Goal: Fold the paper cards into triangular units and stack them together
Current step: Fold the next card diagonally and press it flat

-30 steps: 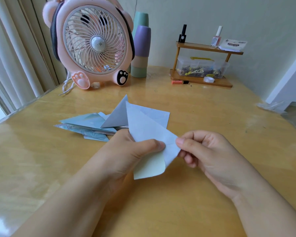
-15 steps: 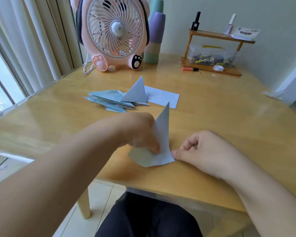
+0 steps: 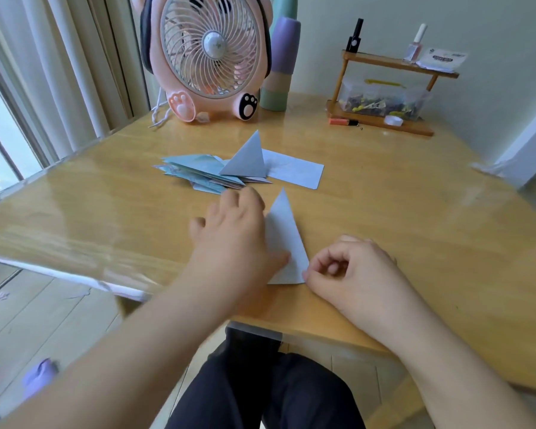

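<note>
On the worktop [image 3: 415, 212], left hand [image 3: 232, 239] flat, pressing the card [image 3: 287, 239] — right hand [image 3: 350, 274] pinches its corner; creasing step — next, stack on the pile [image 3: 205, 174].

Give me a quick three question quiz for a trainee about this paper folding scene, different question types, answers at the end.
1. True or false: the left hand lies flat on the folded triangle.
2. Which hand touches the triangle's near right corner? A) left B) right
3. Fill in: the pile of folded units lies in front of the pink ____.

Key: 1 true; 2 B; 3 fan.
</note>
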A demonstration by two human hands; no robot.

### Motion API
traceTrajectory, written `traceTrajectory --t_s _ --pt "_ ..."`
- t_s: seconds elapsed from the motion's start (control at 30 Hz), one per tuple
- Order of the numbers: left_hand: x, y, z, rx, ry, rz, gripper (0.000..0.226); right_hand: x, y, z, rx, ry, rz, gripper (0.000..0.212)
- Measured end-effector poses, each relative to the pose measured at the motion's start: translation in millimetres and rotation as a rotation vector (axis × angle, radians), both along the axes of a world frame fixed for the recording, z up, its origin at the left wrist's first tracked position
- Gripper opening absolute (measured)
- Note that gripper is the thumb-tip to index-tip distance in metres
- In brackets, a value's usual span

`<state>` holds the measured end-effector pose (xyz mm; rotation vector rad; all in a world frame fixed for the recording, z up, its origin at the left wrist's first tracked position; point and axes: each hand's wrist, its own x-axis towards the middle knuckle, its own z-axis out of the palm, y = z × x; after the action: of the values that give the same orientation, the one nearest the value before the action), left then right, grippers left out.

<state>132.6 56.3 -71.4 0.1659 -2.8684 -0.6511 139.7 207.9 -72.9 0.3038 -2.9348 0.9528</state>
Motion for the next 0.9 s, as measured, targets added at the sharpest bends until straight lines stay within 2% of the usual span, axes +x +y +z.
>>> traceTrajectory --t_s 0.07,0.13,0.2,0.5,0.63,0.77,0.9 --pt "15.7 7.6 -17.6 0.044 0.309 0.067 0.046 -0.1 -0.5 0.3 -0.008 -0.012 0.002 0.018" --pt "24.1 16.9 -29.4 0.02 0.419 0.05 0.026 -0.5 0.1 0.2 -0.03 -0.029 0.004 0.015" --pt "27.5 24.2 -39.0 -0.016 0.425 0.053 0.009 -0.2 0.5 0.3 -0.043 -0.029 0.004 0.014" --pt "34.0 14.5 -39.6 -0.01 0.399 0.117 0.015 0.3 2.2 -1.5 -0.054 -0.028 0.005 0.016" --pt "43.2 -2.2 -38.6 0.023 0.375 0.109 0.01 0.4 3.7 -2.2 -0.06 -0.032 0.02 0.017" --pt "40.9 -3.1 -39.3 0.012 0.403 0.032 0.005 0.5 3.5 -1.9 -0.027 -0.001 0.034 0.017" --pt "35.4 -9.3 -37.4 -0.05 0.471 -0.191 0.01 0.3 4.9 1.7 0.066 0.068 0.143 0.019"
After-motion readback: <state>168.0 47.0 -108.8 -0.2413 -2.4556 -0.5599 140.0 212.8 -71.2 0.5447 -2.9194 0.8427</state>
